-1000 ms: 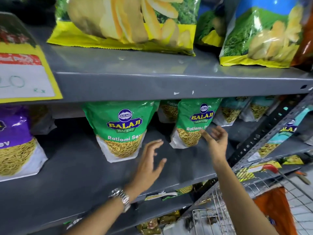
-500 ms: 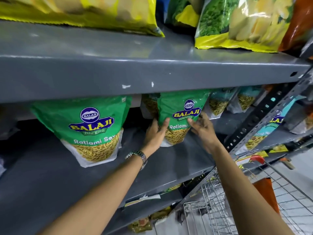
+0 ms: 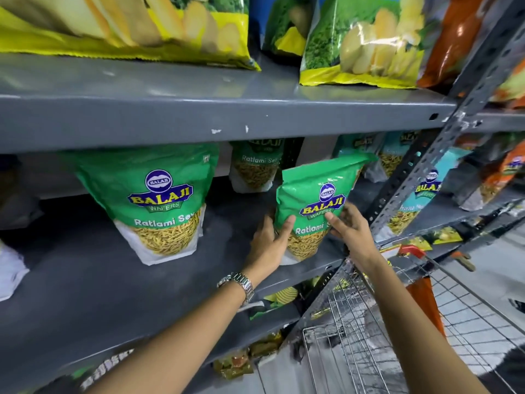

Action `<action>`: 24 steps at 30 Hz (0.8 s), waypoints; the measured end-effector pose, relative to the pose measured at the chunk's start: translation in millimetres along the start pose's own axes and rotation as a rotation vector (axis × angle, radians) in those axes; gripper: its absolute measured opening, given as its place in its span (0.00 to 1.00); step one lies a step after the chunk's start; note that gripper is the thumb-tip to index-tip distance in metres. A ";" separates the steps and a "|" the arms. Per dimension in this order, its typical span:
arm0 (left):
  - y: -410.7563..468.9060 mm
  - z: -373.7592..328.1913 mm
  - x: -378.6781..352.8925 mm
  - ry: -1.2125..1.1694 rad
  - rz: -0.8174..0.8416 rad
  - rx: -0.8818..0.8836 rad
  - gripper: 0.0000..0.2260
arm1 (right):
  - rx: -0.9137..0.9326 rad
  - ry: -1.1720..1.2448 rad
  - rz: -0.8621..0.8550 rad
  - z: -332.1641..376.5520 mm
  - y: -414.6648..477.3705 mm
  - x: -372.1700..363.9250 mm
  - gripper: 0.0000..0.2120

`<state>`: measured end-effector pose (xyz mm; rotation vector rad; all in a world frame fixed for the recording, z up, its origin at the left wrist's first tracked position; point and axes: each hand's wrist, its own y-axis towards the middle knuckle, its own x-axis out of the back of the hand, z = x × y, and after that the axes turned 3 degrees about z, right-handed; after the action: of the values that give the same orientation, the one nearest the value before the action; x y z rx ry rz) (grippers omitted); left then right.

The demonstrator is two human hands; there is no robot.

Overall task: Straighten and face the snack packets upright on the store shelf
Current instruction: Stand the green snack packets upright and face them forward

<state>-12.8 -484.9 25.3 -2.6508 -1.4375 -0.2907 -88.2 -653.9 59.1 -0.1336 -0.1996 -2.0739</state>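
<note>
Green snack packet [image 3: 315, 200] center frame, clamped between left hand [image 3: 268, 243] and right hand [image 3: 348, 231], fingers spread, on grey shelf [image 3: 99, 280]; wire cart [image 3: 369, 322] lower right.

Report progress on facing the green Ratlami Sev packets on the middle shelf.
Looks done: the large green packet stands upright at the front, label out. In hand: the left hand and right hand have a grip on either side of a smaller green packet, which tilts slightly. Left: setting it square, then the packet behind and the teal packets further back on the shelf.
</note>
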 end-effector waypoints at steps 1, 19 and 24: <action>-3.5 0.1 -1.2 -0.005 0.005 -0.002 0.24 | 0.006 0.005 -0.003 -0.2 -4.3 1.5 0.14; -38.0 -2.6 21.1 -0.007 -0.184 -0.259 0.32 | 0.096 0.052 -0.520 7.2 -50.3 -39.0 0.23; -72.8 34.5 86.2 -0.073 -0.501 -0.471 0.25 | 0.246 -0.151 -0.218 3.8 -95.1 -150.1 0.12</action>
<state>-23.9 -368.2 11.1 -2.5907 -2.2958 -0.6535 -97.9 -479.1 27.9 -0.1216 -0.5817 -2.2367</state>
